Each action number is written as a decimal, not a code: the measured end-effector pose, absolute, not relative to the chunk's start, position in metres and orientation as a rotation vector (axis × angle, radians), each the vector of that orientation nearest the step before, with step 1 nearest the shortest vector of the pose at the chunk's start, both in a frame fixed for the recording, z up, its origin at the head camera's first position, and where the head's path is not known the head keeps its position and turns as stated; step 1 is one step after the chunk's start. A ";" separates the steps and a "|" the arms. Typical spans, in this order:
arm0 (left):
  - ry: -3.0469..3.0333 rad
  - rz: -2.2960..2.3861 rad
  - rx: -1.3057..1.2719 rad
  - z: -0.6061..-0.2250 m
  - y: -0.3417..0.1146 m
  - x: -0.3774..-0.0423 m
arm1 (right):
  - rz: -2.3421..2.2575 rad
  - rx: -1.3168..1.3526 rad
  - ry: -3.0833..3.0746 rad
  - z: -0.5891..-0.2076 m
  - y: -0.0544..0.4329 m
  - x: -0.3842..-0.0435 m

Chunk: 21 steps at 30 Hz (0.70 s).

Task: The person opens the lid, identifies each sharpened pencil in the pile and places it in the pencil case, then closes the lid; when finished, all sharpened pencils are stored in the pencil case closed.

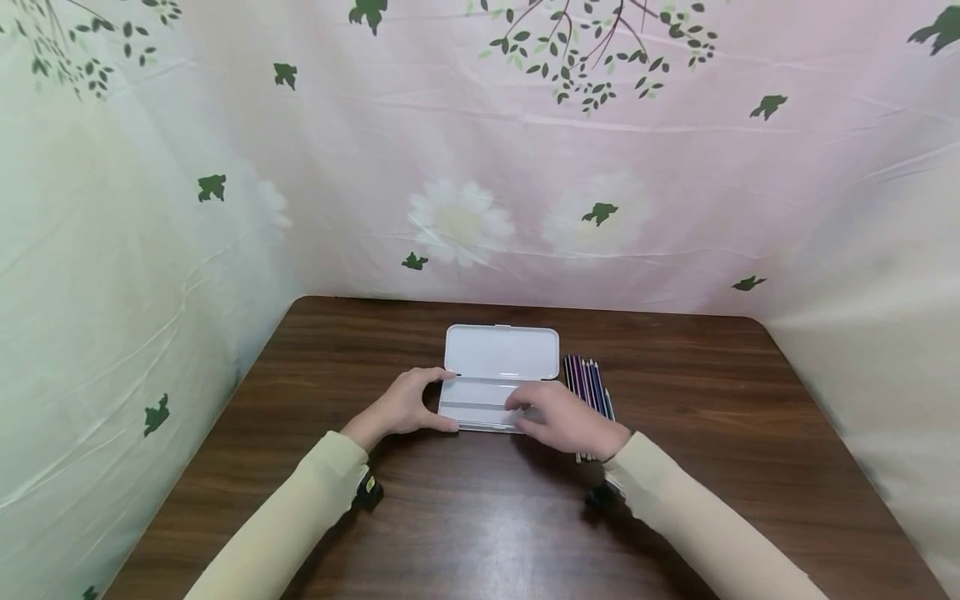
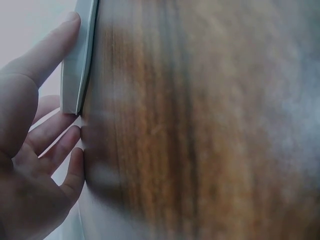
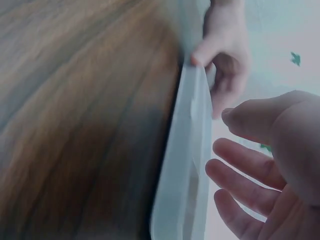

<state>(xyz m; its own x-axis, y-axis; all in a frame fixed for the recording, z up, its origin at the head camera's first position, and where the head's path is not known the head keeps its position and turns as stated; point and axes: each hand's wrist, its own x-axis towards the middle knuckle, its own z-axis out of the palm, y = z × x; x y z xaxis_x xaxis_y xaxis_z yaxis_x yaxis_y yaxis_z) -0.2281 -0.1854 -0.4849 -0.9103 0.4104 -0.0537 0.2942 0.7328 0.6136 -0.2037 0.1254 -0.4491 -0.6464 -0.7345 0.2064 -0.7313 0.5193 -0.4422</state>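
A white hinged pencil case [image 1: 472,414] lies on the table with its lid [image 1: 502,352] swung back. A lengthwise ridge divides its base. My left hand [image 1: 411,402] holds the case's left end, thumb along the front edge and forefinger near the hinge. In the left wrist view the thumb lies against the case's side wall [image 2: 75,85]. My right hand [image 1: 564,417] is over the right part of the base, fingers slightly bent. The right wrist view shows nothing between its thumb and spread fingers [image 3: 245,197]. That hand hides the base's right end.
Several coloured pencils [image 1: 588,383] lie side by side just right of the case, partly under my right hand and wrist. The dark wooden table [image 1: 480,517] reaches back to a printed cloth [image 1: 480,142] that hangs behind and at both sides.
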 end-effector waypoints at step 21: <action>2.743 0.931 0.569 -0.487 -0.186 -0.231 | -0.789 -0.762 2.945 -0.459 0.249 -0.200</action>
<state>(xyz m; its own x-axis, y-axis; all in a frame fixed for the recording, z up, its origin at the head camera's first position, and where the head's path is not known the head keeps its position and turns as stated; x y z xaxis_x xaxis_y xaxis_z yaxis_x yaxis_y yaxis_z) -0.2307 -0.1859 -0.4871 -0.9084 0.4145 -0.0549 0.2955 0.7294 0.6170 -0.2002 0.2489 -0.4593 -0.8825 -0.4540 0.1228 -0.4546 0.7566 -0.4701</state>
